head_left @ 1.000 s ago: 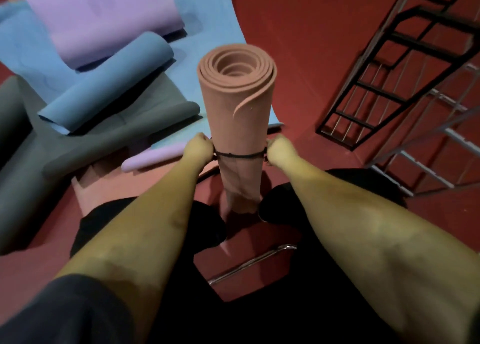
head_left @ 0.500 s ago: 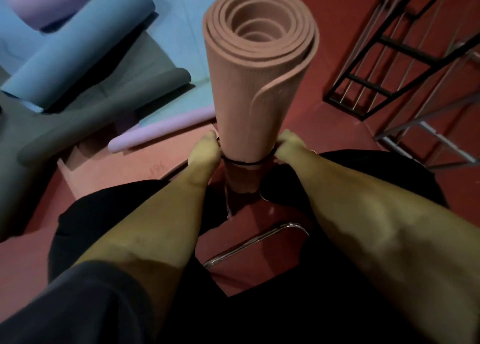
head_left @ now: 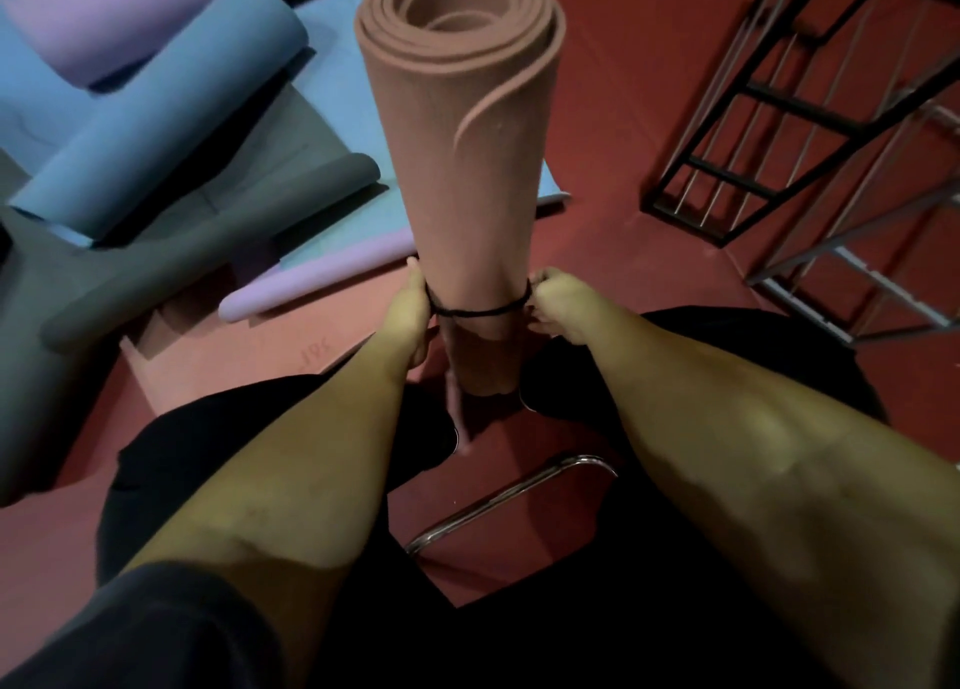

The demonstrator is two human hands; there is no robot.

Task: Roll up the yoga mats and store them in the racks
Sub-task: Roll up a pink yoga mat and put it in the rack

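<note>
A rolled pink yoga mat [head_left: 462, 158] stands upright on the red floor between my legs, its spiral end facing me. A thin black band [head_left: 480, 311] circles its lower part. My left hand [head_left: 413, 314] pinches the band on the left side of the roll. On the right side, my right hand [head_left: 558, 303] pinches the same band with curled fingers. A black metal rack [head_left: 789, 132] stands at the right, apart from the mat.
Half-rolled mats lie on the floor at the left: a blue one [head_left: 156, 121], a grey one [head_left: 208, 251], a lilac one [head_left: 104, 17] and a thin lilac roll [head_left: 311, 283]. A flat pink mat [head_left: 249, 345] lies under them. A chrome tube [head_left: 509, 501] curves near my knees.
The camera has come closer to the upright roll, whose top now fills more of the view. Both hands have slid the black band a little lower along the roll.
</note>
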